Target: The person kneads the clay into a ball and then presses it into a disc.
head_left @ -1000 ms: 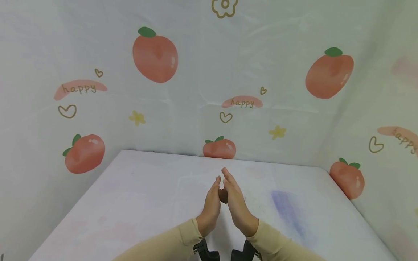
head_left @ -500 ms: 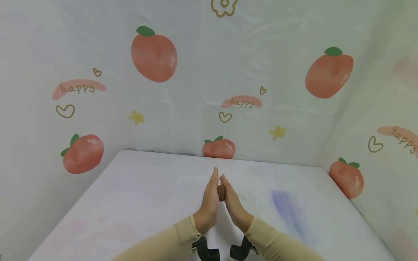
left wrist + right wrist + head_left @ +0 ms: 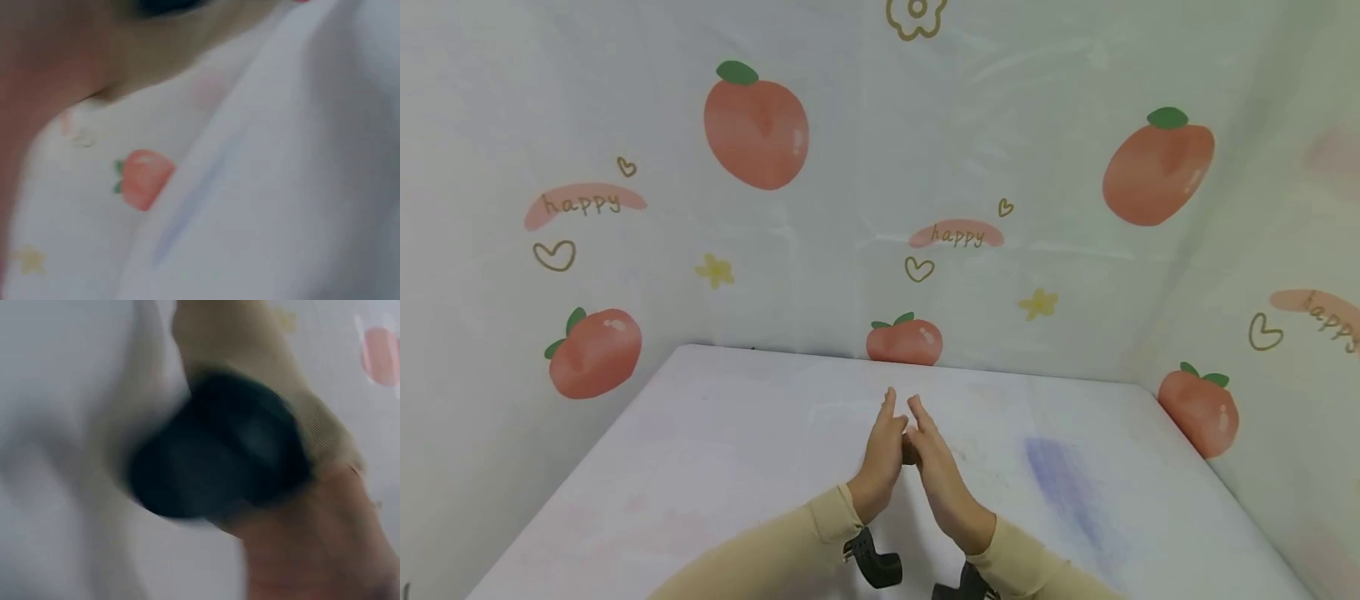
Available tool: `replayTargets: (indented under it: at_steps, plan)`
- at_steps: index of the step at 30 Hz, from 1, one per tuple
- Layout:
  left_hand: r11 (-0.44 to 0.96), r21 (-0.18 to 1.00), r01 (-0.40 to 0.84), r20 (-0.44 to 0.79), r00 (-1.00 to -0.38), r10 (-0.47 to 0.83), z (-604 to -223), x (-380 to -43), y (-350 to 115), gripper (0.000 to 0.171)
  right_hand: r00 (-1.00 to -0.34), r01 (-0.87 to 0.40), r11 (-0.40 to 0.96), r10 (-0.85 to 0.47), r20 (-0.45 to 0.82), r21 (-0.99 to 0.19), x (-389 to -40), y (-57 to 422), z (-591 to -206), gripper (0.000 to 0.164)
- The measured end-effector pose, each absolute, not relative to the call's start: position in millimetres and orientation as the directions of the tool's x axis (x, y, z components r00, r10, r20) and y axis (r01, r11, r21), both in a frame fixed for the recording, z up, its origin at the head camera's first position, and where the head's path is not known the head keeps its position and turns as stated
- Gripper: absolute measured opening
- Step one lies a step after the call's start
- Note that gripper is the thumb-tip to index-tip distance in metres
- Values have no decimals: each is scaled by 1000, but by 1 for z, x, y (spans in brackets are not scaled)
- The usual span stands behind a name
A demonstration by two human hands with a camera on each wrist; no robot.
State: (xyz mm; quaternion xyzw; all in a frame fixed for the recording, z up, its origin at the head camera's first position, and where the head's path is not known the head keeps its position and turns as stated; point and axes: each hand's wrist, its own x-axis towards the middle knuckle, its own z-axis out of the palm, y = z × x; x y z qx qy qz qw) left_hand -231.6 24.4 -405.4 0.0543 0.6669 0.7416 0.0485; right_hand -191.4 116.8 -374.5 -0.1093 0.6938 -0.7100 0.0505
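Note:
In the head view my left hand [image 3: 881, 462] and right hand [image 3: 950, 483] face each other palm to palm above the table. Their fingers are straight and point forward, with the fingertips slightly apart. Pressed between the two palms is a small brown rounded lump [image 3: 910, 450], mostly covered by the hands; its material cannot be told. The left wrist view catches only a blurred edge of the left hand [image 3: 37, 94]. In the right wrist view the right hand [image 3: 312, 540] is blurred, and the lump is out of sight in both wrist views.
A white table [image 3: 737, 433] lies under the hands, with a purple smear [image 3: 1063, 483] to the right and faint pink stains [image 3: 647, 521] at left. Behind it hangs a white curtain [image 3: 842, 150] printed with peaches. Black wrist cameras [image 3: 880, 567] sit below the sleeves.
The palms have slid back and forth against each other: the left hand is farther forward than a second ago, the right slightly farther back. The brown lump stays between them, less visible now.

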Motion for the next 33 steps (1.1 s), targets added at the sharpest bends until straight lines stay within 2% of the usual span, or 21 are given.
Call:
replayTargets:
  at_steps: [5,11,14,20,22,28,33]
  plan:
    - [-129,991,-35,-4,-973,230,-406,-214,31,64,-983,-120,-78,-127,129,-990,-211,124,-368,61]
    - [-198,979,42,102,-948,302,-390,-202,29,56,-993,-57,1,-107,56,-998,-224,127,-382,62]
    - [-241,970,21,90,-957,276,-381,-205,25,59,-992,-30,37,-126,25,-999,-221,126,-392,62]
    - [-331,944,14,75,-982,172,-375,-226,14,61,-968,-28,32,-252,19,-999,-198,119,-399,60]
    - [-320,947,14,68,-985,157,-377,-233,13,61,-960,-21,39,-281,9,-999,-191,117,-397,63]
    - [-231,967,-106,-65,-982,178,-397,-235,18,72,-952,-60,-23,-300,64,-998,-179,116,-381,65]
    - [-160,984,-81,-44,-974,222,-414,-220,30,67,-973,-123,-3,-198,121,-992,-185,120,-371,57]
